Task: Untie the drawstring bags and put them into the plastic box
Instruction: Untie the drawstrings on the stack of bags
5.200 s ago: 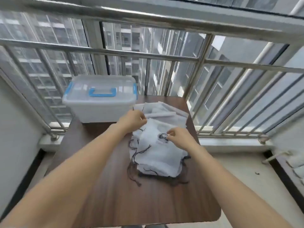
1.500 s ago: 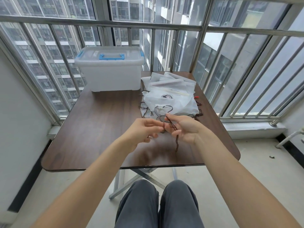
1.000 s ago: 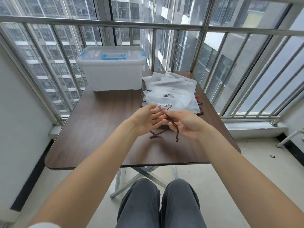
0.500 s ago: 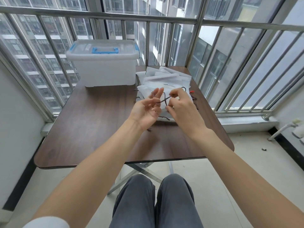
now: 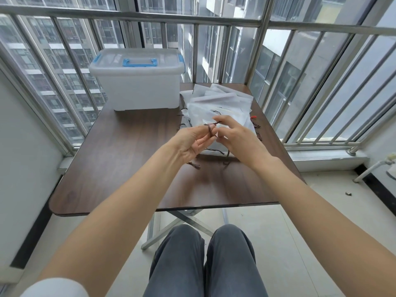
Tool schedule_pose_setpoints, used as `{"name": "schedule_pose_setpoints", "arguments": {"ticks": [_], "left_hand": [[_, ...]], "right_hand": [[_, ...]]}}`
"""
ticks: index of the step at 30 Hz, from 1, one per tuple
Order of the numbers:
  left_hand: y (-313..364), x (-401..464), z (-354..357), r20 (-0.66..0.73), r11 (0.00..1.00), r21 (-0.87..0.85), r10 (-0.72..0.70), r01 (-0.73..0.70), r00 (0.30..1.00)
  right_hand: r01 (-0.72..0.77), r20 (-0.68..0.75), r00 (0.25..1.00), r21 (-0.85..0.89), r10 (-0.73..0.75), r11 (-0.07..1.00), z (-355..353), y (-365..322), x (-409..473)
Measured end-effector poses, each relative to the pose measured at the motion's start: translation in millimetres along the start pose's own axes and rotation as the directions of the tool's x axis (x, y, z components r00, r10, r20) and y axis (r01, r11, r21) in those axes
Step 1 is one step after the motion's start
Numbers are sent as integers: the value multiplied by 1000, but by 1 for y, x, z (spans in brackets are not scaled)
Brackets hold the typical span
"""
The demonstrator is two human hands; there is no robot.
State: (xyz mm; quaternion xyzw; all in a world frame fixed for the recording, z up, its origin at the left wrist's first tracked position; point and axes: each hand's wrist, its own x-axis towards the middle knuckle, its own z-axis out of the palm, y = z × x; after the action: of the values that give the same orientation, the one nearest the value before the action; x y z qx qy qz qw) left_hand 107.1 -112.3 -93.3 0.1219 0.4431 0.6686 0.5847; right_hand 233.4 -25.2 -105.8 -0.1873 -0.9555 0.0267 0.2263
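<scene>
My left hand (image 5: pixel 194 140) and right hand (image 5: pixel 234 136) both pinch a dark cord (image 5: pixel 211 127), fingers curled, above the bags (image 5: pixel 218 103).

A dark brown wood grain is being shown by the desk (image 5: pixel 128 168). On it, the plastic box (image 5: pixel 137 91) is being seen as translucent white, with a blue handle (image 5: pixel 138 62) and blue latches. Beside the box, white drawstring bags (image 5: pixel 218 106) are being shown with dark brown cords (image 5: pixel 211 129); one red cord end (image 5: pixel 253 117) is being seen. Grey trousers (image 5: pixel 203 264) are being worn.

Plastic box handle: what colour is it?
Blue, on the closed lid of the plastic box; handle clearest in the head view.
</scene>
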Motion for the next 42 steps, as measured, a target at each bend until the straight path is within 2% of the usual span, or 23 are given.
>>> {"name": "schedule_pose_setpoints", "arguments": {"ticks": [6,12,14,17,18,19,20,21,22,23,24,26,28,29,31,34,38,42], "left_hand": [[-2,-5,1,-38,996,62,71,-69,997],[3,3,-11,-316,980,124,186,-153,930],[8,5,-15,-347,976,36,214,-215,913],[13,4,-21,-291,907,-303,205,-293,935],[15,3,-21,-261,887,-354,212,-298,942],[16,3,-22,-247,893,-335,224,-300,943],[16,2,-21,-251,922,-228,254,-312,934],[15,3,-22,-267,942,-26,316,-335,910],[14,1,-21,-255,907,236,404,-348,879],[13,-1,-21,-194,801,485,491,-352,850],[12,-1,-21,-94,650,672,551,-355,830],[10,-3,-19,94,318,893,560,-318,823],[10,-6,-15,181,-5,977,550,-213,816],[10,-6,-14,206,-126,978,550,-164,809],[9,-6,-13,252,-292,952,558,-97,791],[9,-3,-17,307,-423,905,572,-47,761],[10,-2,-23,334,-477,879,592,-16,734],[11,-3,-27,349,-496,868,630,14,694]], "right_hand": [[-135,-56,989,49,138,990,5,-1,1],[-220,-95,969,87,228,972,1,2,3],[-238,-91,965,84,245,968,0,2,3],[-269,-64,959,100,276,958,0,3,3],[-275,-59,957,114,283,955,0,3,3],[-280,-59,955,132,289,951,0,2,2],[-283,-65,953,153,295,947,1,2,2],[-285,-76,950,175,302,942,1,1,2],[-288,-91,946,195,310,937,2,1,2],[-291,-108,942,213,319,933,2,1,2],[-293,-122,937,226,326,929,1,1,2],[-299,-133,932,243,337,923,-1,0,3],[-313,-137,927,232,349,921,-4,0,4],[-319,-137,926,212,352,924,-5,0,4],[-333,-126,927,146,352,931,-7,1,4],[-339,-102,936,2,338,941,-6,7,2],[-310,-77,950,-129,302,942,-2,14,-5],[-322,-86,946,-168,312,932,0,15,-4]]}}
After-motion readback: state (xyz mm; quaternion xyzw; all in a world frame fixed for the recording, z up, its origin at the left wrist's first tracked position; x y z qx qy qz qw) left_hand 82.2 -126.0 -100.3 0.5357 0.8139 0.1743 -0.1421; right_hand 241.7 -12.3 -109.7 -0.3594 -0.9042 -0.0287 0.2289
